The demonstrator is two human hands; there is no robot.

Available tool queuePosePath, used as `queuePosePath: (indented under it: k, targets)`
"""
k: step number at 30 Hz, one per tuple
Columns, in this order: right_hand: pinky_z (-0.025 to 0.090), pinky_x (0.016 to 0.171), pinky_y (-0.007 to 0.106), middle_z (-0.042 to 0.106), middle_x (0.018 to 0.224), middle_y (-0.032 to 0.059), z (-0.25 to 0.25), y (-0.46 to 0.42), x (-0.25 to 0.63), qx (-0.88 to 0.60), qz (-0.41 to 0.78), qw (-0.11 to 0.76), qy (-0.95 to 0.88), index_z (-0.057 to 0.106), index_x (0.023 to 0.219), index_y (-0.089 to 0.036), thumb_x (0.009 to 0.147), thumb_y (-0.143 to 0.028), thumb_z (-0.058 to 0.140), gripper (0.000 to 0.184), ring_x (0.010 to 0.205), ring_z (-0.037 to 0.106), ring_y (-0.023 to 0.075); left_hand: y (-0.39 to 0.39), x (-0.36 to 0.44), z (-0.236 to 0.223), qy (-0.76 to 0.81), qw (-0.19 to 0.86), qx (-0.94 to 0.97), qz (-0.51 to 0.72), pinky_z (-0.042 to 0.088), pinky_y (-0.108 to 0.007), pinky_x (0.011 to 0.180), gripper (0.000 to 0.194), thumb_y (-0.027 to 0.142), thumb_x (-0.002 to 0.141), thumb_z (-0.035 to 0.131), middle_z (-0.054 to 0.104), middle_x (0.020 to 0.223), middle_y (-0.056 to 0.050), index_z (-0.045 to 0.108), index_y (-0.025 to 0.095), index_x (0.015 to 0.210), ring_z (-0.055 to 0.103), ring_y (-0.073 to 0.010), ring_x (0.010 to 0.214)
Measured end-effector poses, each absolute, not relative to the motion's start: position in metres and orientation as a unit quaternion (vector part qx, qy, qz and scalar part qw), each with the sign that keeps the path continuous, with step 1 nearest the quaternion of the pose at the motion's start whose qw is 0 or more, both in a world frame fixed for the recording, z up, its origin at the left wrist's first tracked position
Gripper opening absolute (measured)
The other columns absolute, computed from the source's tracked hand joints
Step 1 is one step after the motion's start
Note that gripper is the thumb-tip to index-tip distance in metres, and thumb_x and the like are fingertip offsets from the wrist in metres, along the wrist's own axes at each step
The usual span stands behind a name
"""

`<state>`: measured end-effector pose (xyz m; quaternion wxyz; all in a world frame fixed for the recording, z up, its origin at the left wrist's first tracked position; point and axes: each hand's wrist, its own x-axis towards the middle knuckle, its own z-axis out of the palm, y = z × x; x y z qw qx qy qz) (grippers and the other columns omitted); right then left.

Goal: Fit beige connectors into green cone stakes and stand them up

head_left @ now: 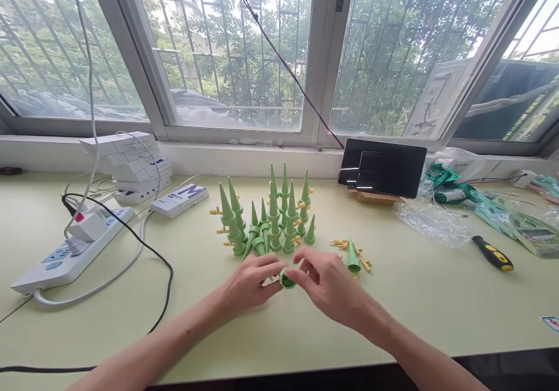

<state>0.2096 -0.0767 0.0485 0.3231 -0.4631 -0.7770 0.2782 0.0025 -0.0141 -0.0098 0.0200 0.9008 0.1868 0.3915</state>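
Fingers of my left hand (255, 280) are closed on a green plastic watering spike (287, 280), its round hollow end facing me. From the other side, my right hand (325, 280) has its thumb at that rim, with the fingers curled; their tips are partly hidden. Beyond my hands stand stacks of green cone-shaped spikes (274, 216), several with small yellow taps sticking out sideways. A few loose green spikes (258, 245) lean or lie among them. Right of my right hand, one green cone (353, 257) rests by a pile of yellow taps (367, 261).
At left lie a white power strip (52, 268), a black cable (168, 263) and stacked white boxes (135, 164). A dark tablet (384, 166) leans on a cardboard stand (373, 197). A screwdriver (492, 253) and plastic bags (437, 222) are at right.
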Motion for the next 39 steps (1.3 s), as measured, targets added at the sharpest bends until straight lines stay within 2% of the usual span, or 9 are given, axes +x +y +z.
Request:
queuePosePath:
  k: [3,5,8,12,17,22,25,30,39]
  targets:
    - [0.040,0.060,0.025,0.061,0.067,-0.0014,0.051,-0.069,0.238,-0.514,0.198,0.320,-0.771,0.056,0.095,-0.020,0.098,-0.045,0.044,0.028,0.057,0.051,0.0133,-0.014,0.001,-0.006,0.168,0.073,0.901,0.393,0.033,-0.019,0.046,0.014,0.009,0.086,0.060,0.059,0.086,-0.004,0.063,0.015,0.098,0.034,-0.0031,0.048]
    - [0.041,0.061,0.027,0.064,0.073,0.0009,0.050,-0.064,0.263,-0.559,0.160,0.288,-0.761,0.058,0.094,-0.021,0.098,-0.042,0.044,0.026,0.060,0.054,0.0149,-0.015,0.001,-0.003,0.165,0.102,0.898,0.394,0.033,-0.017,0.045,0.012,0.008,0.087,0.058,0.059,0.091,-0.005,0.061,0.014,0.097,0.033,-0.0021,0.047]
    - [0.043,0.062,0.029,0.067,0.080,0.0040,0.044,-0.059,0.302,-0.626,0.118,0.225,-0.737,0.060,0.095,-0.021,0.097,-0.041,0.043,0.026,0.065,0.057,0.0177,-0.015,0.001,-0.002,0.178,0.123,0.898,0.384,0.034,-0.017,0.045,0.006,0.011,0.089,0.058,0.059,0.087,-0.005,0.060,0.015,0.092,0.035,-0.0031,0.048]
    - [0.046,0.067,0.031,0.069,0.091,0.0067,0.027,-0.060,0.343,-0.691,0.118,0.165,-0.694,0.061,0.107,-0.022,0.094,-0.041,0.044,0.028,0.075,0.063,0.0212,-0.015,0.003,-0.003,0.215,0.106,0.886,0.396,0.036,-0.018,0.048,0.002,0.018,0.090,0.061,0.054,0.070,0.001,0.060,0.016,0.090,0.038,-0.0056,0.048]
    - [0.049,0.074,0.032,0.068,0.101,0.0105,0.010,-0.067,0.359,-0.714,0.140,0.132,-0.673,0.062,0.110,-0.020,0.091,-0.037,0.044,0.031,0.087,0.065,0.0236,-0.014,0.005,-0.008,0.262,0.145,0.858,0.418,0.040,-0.016,0.049,0.018,0.020,0.090,0.062,0.060,0.074,0.003,0.056,0.019,0.107,0.041,-0.0027,0.044]
    - [0.050,0.078,0.033,0.064,0.108,0.0117,-0.001,-0.070,0.360,-0.706,0.149,0.147,-0.676,0.060,0.113,-0.019,0.091,-0.032,0.043,0.032,0.089,0.064,0.0223,-0.014,0.003,-0.012,0.289,0.228,0.838,0.401,0.040,-0.015,0.047,0.037,0.021,0.091,0.059,0.057,0.080,0.003,0.047,0.022,0.126,0.041,-0.0024,0.045]
    - [0.049,0.080,0.033,0.063,0.106,0.0104,-0.006,-0.068,0.359,-0.695,0.156,0.154,-0.685,0.060,0.111,-0.020,0.090,-0.029,0.044,0.028,0.087,0.063,0.0212,-0.014,0.002,-0.013,0.280,0.236,0.846,0.389,0.040,-0.015,0.049,0.042,0.021,0.092,0.056,0.053,0.078,0.003,0.046,0.023,0.133,0.040,-0.0026,0.047]
    - [0.048,0.082,0.035,0.061,0.104,0.0103,-0.009,-0.065,0.354,-0.682,0.166,0.157,-0.695,0.059,0.104,-0.019,0.090,-0.025,0.043,0.022,0.090,0.060,0.0211,-0.015,0.003,-0.011,0.261,0.208,0.863,0.379,0.042,-0.017,0.056,0.038,0.018,0.093,0.056,0.051,0.070,0.005,0.053,0.022,0.131,0.040,-0.0036,0.048]
    - [0.048,0.076,0.032,0.064,0.091,0.0071,-0.002,-0.064,0.346,-0.674,0.141,0.193,-0.699,0.059,0.088,-0.020,0.087,-0.019,0.046,0.013,0.084,0.061,0.0200,-0.015,0.005,-0.008,0.266,0.204,0.863,0.379,0.041,-0.017,0.055,0.034,0.018,0.091,0.056,0.047,0.062,0.007,0.055,0.018,0.125,0.039,-0.0057,0.048]
